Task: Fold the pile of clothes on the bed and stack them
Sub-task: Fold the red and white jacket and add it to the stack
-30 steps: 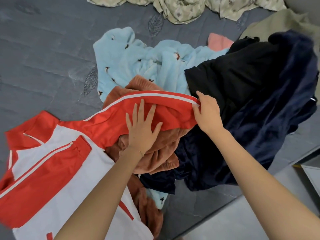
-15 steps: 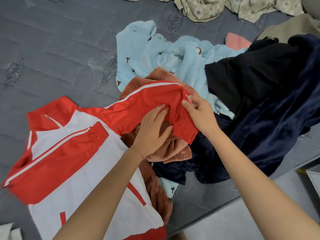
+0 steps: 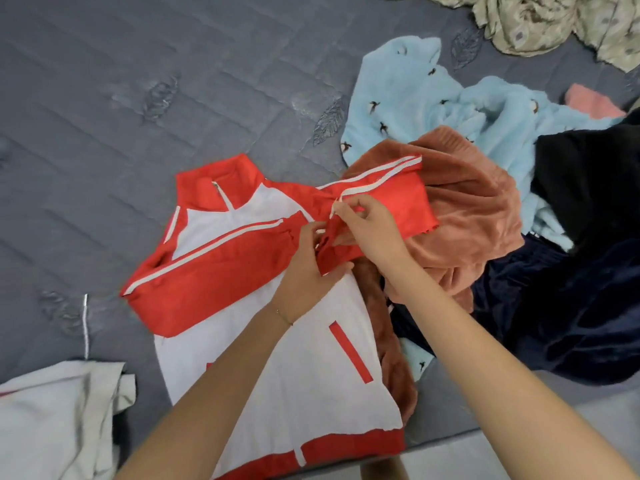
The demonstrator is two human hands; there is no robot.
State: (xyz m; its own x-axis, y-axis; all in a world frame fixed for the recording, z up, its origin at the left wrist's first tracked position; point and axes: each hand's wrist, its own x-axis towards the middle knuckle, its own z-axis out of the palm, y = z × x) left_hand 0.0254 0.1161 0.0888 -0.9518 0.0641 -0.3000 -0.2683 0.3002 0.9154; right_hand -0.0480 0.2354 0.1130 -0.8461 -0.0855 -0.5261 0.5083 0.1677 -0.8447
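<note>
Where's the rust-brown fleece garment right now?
Head view, right of centre: the rust-brown fleece garment lies crumpled under the red-and-white jacket's sleeve, between the light-blue fleece and the navy velvet garment.

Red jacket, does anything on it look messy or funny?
Yes. The jacket lies mostly flat on the bed, but one sleeve is bunched and twisted, draped over the brown fleece. The left hand and right hand pinch it. No tear shows.
</note>
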